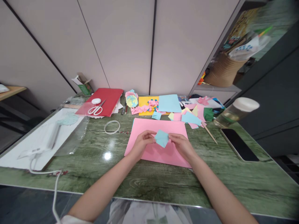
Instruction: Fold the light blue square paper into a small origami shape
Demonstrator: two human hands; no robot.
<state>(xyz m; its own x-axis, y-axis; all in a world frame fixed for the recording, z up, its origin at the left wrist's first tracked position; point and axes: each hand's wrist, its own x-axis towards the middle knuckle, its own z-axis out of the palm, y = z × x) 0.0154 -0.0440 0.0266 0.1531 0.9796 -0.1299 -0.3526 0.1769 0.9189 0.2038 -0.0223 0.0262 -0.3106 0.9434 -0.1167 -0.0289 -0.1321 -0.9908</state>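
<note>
A small square of light blue paper (161,138) is held up between my two hands, turned so that a corner points down. My left hand (143,143) pinches its left corner between thumb and fingers. At the right corner, my right hand (181,143) grips it in the same way. Beneath them lies a large pink paper sheet (161,158), flat on the green table, with a blue edge showing at its left side. Whether the small square has folds cannot be made out clearly.
Paper scraps (191,118), a blue sheet (169,103) and a yellow sheet (143,102) lie beyond the pink sheet. White scissors (95,109) rest on a red folder (108,98). At right are a phone (239,144), a bottle (235,112) and a wooden stick (210,134). A power strip (50,140) lies left.
</note>
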